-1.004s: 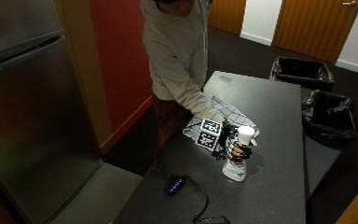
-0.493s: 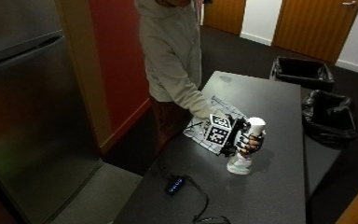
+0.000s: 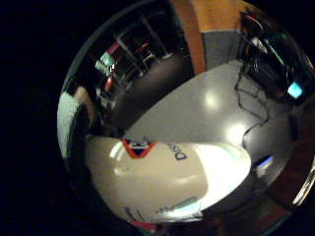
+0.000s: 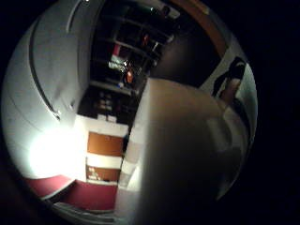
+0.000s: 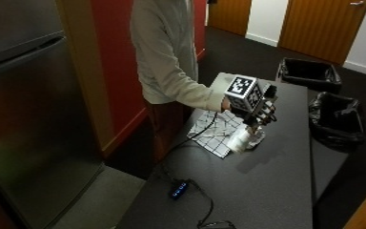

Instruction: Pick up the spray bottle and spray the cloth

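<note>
Outside view: right hand (image 5: 257, 110) grips the spray bottle (image 5: 246, 139) near its top, fingers curled round it, and holds it tilted over the dark table (image 5: 265, 181). Whether the bottle's base still touches the table cannot be told. The bottle hangs just beside the checked cloth (image 5: 216, 128), at its edge (cloth lies flat near the table's side by the person). Palm views: 1 white bottle body (image 3: 157, 179) fills much of each, close to the palm.
</note>
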`<state>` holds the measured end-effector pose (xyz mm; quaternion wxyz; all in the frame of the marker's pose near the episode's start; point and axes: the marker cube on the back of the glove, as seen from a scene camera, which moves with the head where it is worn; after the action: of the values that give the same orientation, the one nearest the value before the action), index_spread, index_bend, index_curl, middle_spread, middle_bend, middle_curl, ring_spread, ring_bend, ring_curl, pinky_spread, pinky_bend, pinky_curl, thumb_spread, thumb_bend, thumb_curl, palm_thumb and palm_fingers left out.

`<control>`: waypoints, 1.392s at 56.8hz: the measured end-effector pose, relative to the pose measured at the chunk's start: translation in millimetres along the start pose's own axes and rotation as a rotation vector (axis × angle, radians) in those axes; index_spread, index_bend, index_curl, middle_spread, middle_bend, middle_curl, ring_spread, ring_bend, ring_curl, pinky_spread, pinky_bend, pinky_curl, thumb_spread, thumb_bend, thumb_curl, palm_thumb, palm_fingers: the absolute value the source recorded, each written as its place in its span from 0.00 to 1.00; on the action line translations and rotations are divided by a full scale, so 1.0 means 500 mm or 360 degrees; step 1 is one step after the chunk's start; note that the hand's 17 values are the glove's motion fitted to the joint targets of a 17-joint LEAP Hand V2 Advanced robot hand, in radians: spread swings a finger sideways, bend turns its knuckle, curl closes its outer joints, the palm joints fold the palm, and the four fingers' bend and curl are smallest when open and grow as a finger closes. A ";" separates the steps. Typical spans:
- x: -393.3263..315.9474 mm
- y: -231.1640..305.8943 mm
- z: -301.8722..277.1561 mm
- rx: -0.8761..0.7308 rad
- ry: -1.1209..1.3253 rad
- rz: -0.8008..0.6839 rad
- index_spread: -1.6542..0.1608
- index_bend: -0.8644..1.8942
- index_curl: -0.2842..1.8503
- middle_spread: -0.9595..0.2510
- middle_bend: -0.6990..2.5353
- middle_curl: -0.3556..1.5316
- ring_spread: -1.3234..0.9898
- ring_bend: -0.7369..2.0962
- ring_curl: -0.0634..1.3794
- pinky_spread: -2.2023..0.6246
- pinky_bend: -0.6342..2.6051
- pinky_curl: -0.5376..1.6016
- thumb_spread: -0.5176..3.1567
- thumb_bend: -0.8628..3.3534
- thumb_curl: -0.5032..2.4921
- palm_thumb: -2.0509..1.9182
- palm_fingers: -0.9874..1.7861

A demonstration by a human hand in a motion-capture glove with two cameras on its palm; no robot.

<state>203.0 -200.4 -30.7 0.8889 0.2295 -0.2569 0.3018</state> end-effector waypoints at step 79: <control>-0.290 0.312 0.175 -0.0669 0.1591 -0.1464 0.80 0.44 0.39 0.67 0.38 0.46 0.49 0.45 0.38 0.69 0.27 0.44 0.11 0.20 0.41 0.79 0.84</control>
<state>-26.2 -199.2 -10.9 0.9631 -0.0276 0.2519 -0.0907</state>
